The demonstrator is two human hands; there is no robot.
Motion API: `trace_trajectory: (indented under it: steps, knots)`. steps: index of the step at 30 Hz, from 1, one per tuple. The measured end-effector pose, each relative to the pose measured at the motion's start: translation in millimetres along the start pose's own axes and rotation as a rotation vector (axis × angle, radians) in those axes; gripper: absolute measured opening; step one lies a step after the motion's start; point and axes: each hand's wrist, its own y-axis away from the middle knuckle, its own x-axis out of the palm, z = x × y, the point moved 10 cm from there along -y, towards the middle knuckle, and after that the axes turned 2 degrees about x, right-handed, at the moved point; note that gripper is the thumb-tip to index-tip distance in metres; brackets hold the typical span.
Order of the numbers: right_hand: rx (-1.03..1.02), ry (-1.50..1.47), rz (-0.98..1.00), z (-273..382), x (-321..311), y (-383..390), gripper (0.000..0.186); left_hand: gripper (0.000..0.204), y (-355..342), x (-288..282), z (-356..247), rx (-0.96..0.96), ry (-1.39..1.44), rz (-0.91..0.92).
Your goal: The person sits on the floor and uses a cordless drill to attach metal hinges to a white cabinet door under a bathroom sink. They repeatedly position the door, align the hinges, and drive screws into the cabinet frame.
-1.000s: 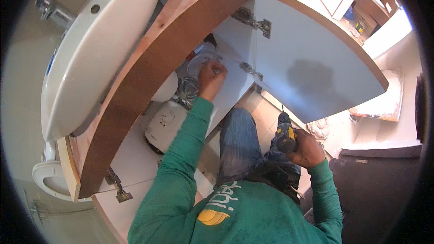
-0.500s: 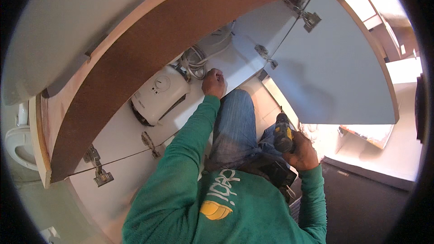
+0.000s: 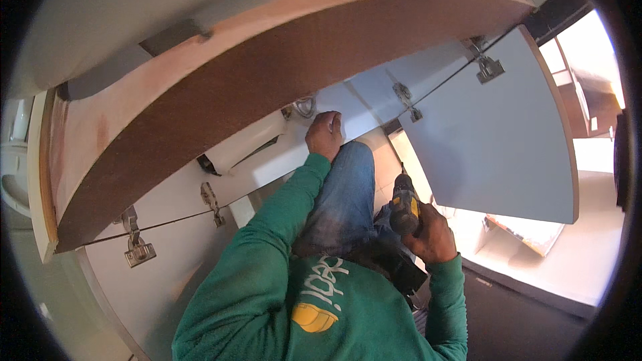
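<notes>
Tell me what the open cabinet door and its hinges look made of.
Cabinet door: seemingly laminated board, smooth matte pale grey face with a thin brown wood-coloured edge. Hinges: metal, by their silvery shine. The right hand grips a drill beside the door.

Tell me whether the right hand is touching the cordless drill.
Touching. The head view shows the right hand wrapped around the grip of the cordless drill, with no gap between them. The left hand rests inside the cabinet, away from the drill.
</notes>
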Motion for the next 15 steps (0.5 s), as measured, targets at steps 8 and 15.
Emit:
trace_trajectory:
  steps: [8,15]
  knots:
    - [-0.042,0.013,0.032,3,3,-3,0.059,0.029,49,40,-47,-0.125,0.452,0.202]
    - [-0.142,0.099,-0.058,18,2,-3,0.066,0.055,150,78,-113,-0.858,0.671,1.209]
